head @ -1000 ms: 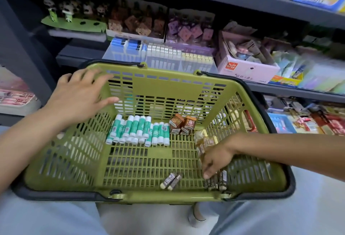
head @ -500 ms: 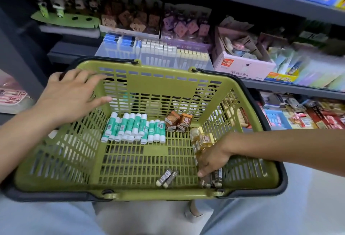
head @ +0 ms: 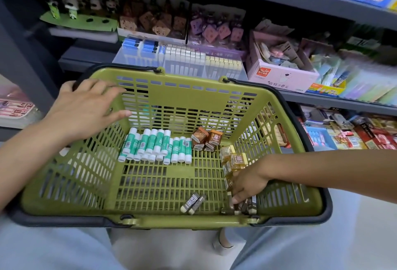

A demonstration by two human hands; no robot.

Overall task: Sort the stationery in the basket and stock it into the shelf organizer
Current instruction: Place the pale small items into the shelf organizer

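Note:
A green basket (head: 184, 95) rests on my lap. Inside lie several green-and-white glue sticks (head: 154, 147), brown boxed erasers (head: 206, 138), yellow boxed items (head: 234, 160), two dark pencil-lead cases (head: 193, 203) and more dark lead cases (head: 247, 206) in the near right corner. My left hand (head: 86, 108) rests flat on the basket's far left rim, fingers straight. Down in that near right corner, my right hand (head: 247, 186) has its fingertips on the dark lead cases; whether it pinches one is hidden. The clear shelf organizer (head: 182, 61) stands behind the basket.
A pink open carton (head: 281, 74) of loose items sits right of the organizer. Panda toppers (head: 71, 9) and carded toys line the back of the shelf. Packets fill the lower shelf (head: 354, 134) at right. A shelf board runs overhead.
The view shifted slightly, then back. My right hand has stayed over the dark lead cases in the near right corner, fingers working among them. The left hand has not moved.

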